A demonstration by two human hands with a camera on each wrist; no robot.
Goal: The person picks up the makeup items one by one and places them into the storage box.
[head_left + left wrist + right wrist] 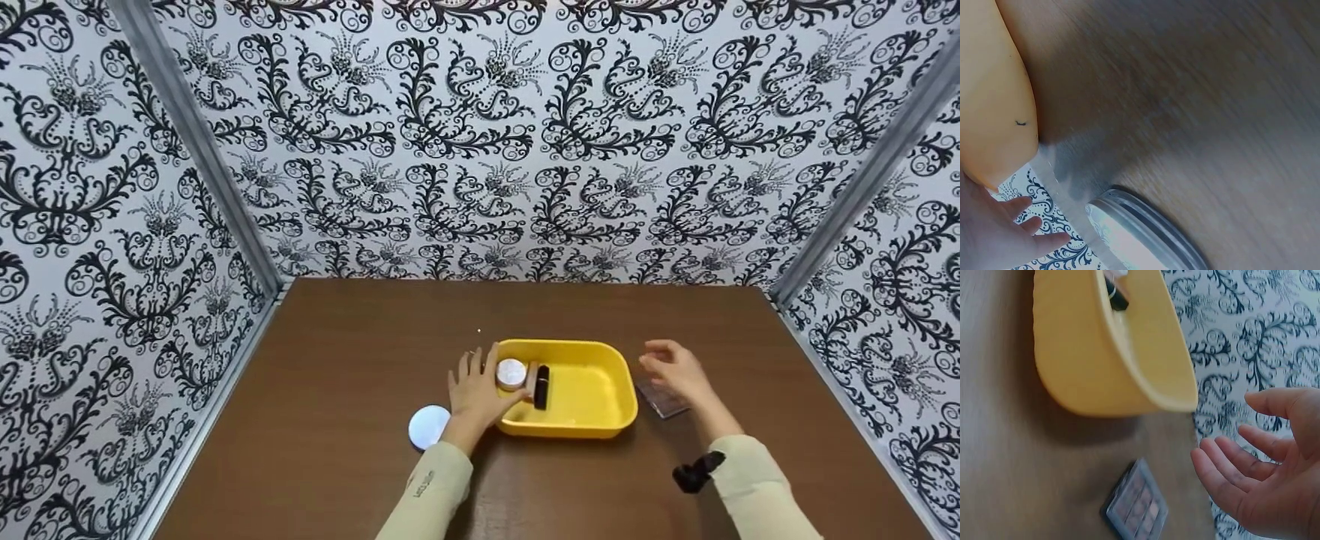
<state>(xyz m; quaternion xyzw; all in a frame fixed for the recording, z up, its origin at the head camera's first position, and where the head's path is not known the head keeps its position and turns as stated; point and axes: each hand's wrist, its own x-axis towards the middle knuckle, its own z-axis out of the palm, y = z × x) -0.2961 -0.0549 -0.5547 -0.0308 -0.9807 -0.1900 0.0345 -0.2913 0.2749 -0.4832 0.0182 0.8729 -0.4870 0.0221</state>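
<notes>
My left hand [478, 390] is at the left end of a yellow plastic tray [592, 429], fingers spread and thumb reaching over the rim. Between thumb and fingers in the head view sits a small round container with a white top [511, 373]. Beside it in the tray lie a pinkish tube [532, 377] and a black lipstick-like tube [541, 390]. To the right of the tray, my right hand [677, 370] hovers with loosely bent fingers and nothing in its grasp. Below it is a flat makeup palette with a clear lid [1138, 503], lying on the table.
A round silver-rimmed case [1129, 239] with a shiny top lies on the table near my left wrist. The brown wooden table [337, 360] meets patterned walls [480, 150] at the back and sides. A black band [697, 471] is on my right wrist.
</notes>
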